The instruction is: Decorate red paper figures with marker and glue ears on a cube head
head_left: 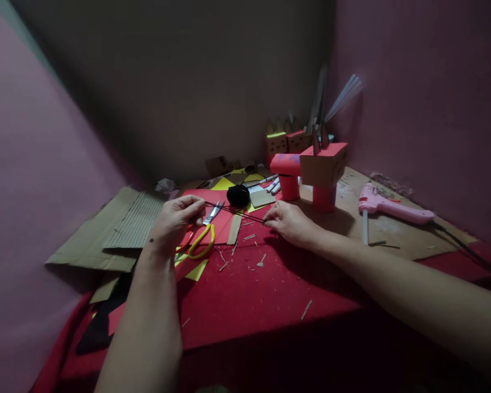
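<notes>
Black yarn [238, 211] runs taut in a few strands between my two hands, above the red cloth. My left hand [184, 212] pinches one end of the strands. At the other end, my right hand [287, 222] has its fingers closed on the yarn. Just behind the strands sits a black ball of yarn [238, 195]. Scissors [204, 240] with yellow and red handles lie below and beside my left hand, blades pointing away. Right of my right hand stands a red and brown cardboard animal figure [323, 166] on red tube legs.
A pink glue gun [395, 206] with a cord rests on a cardboard sheet [425, 243] at right. Corrugated cardboard [106, 229] lies at left. Small box figures [276, 143] and glue sticks [346, 95] stand at the back. Scraps dot the red cloth [245, 305].
</notes>
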The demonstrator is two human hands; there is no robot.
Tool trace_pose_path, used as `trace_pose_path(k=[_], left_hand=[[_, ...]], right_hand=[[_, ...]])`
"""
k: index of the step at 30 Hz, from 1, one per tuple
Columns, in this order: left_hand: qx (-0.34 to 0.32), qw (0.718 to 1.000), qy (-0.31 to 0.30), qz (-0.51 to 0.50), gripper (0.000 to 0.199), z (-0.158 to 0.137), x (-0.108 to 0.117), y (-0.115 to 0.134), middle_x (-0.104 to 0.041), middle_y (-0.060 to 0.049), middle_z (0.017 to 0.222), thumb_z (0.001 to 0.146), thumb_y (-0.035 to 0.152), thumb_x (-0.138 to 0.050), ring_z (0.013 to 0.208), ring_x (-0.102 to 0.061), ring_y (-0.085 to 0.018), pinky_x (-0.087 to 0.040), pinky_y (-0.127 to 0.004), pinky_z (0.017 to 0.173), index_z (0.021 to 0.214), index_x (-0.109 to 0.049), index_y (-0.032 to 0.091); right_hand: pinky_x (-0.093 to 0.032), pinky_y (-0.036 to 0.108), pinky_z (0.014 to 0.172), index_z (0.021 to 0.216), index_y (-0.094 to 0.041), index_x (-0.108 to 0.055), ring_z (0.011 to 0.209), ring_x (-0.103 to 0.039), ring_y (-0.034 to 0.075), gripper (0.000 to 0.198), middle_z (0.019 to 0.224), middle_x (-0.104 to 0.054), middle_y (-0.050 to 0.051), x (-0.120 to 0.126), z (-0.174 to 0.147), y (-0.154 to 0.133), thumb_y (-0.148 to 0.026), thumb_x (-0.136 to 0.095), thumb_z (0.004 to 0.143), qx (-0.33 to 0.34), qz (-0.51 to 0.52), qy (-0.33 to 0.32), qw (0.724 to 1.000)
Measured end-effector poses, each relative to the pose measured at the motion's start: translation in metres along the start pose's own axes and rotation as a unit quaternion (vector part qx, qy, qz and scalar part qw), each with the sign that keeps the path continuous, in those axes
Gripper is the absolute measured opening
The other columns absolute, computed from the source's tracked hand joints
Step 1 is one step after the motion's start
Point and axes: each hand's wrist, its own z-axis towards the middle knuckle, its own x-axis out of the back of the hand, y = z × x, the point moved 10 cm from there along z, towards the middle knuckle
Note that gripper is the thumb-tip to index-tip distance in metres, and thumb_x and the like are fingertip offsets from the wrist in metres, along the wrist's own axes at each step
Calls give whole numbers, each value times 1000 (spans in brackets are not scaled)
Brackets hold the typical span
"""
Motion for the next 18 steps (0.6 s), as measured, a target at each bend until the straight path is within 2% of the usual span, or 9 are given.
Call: trace_pose_path(k=[3, 7, 11, 16, 18], left_hand=[[-72, 995, 62, 31, 12, -5, 10, 20, -60, 1, 55, 76, 27, -72, 44, -50, -9, -39, -21, 42, 68, -70, 18], [-167, 972, 149, 70, 5, -21, 21, 46, -62, 3, 60, 81, 20, -70, 51, -52, -9, -40, -22, 48, 77, -74, 20], [-221, 951, 189, 105, 7, -48, 21, 71, -63, 4, 64, 87, 21, -69, 58, -55, -10, -45, -24, 57, 84, -75, 22], [-276, 930, 229, 79, 11, -94, 20, 109, -61, 6, 64, 87, 17, -67, 60, -55, -9, -47, -25, 60, 80, -72, 23], [-288, 913, 250, 145, 13, -114, 20, 126, -63, 6, 63, 87, 17, -68, 60, -57, -10, -47, -25, 60, 78, -73, 25]], right_hand=[[-44, 31, 64, 73, -20, -82, 67, -61, 19, 14, 72, -74, 6, 1, 4, -1, -25, -71, 81, 14, -23, 0, 1000], [-44, 29, 61, 75, -19, -83, 64, -61, 18, 18, 69, -73, 5, -3, 6, -3, -28, -70, 84, 27, -21, -10, 999], [-44, 28, 60, 73, -21, -82, 62, -61, 17, 14, 69, -75, 4, -9, 1, -16, -24, -73, 84, 56, -10, -20, 998], [-46, 29, 67, 71, -24, -80, 70, -65, 18, 17, 73, -77, 3, -12, -5, -43, -14, -74, 84, 104, -9, -5, 994], [-47, 30, 72, 75, -23, -81, 75, -66, 19, 18, 77, -78, 4, -13, -5, -54, -12, -72, 86, 128, -9, 9, 992]])
